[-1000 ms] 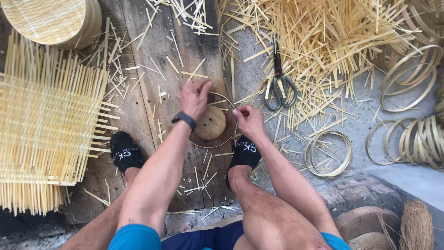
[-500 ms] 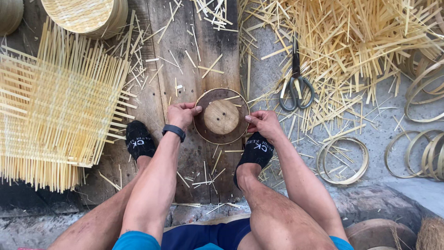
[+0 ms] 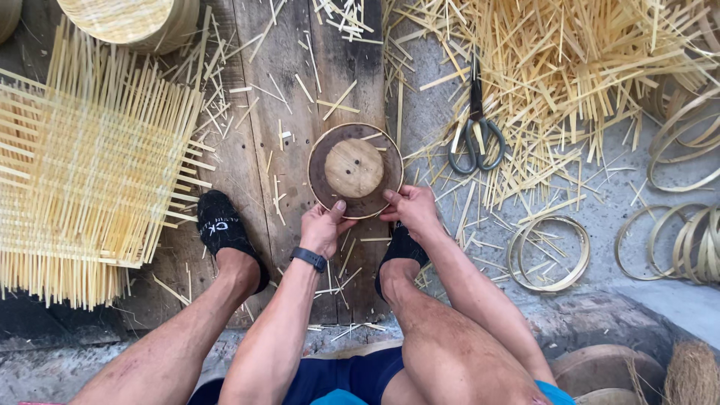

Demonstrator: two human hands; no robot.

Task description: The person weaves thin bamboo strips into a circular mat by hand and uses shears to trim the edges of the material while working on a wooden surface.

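Observation:
A round dark disc with a thin bamboo hoop around its rim [image 3: 321,176] lies on the wooden boards, a lighter wooden disc [image 3: 354,168] on its middle. My left hand [image 3: 324,226], with a dark watch on the wrist, grips the hoop's near edge with the thumb on the rim. My right hand [image 3: 411,210] pinches the rim just to the right of it. Both hands sit between my two feet in black socks.
A woven bamboo mat [image 3: 90,165] lies at the left, a round woven basket [image 3: 127,19] above it. Scissors [image 3: 475,135] rest on a heap of bamboo strips [image 3: 570,67]. Bamboo hoops [image 3: 547,253] lie at the right; loose slivers litter the boards.
Both hands have drawn back from the disc's sides to its near edge. The view has shifted, so the disc now sits higher in the frame.

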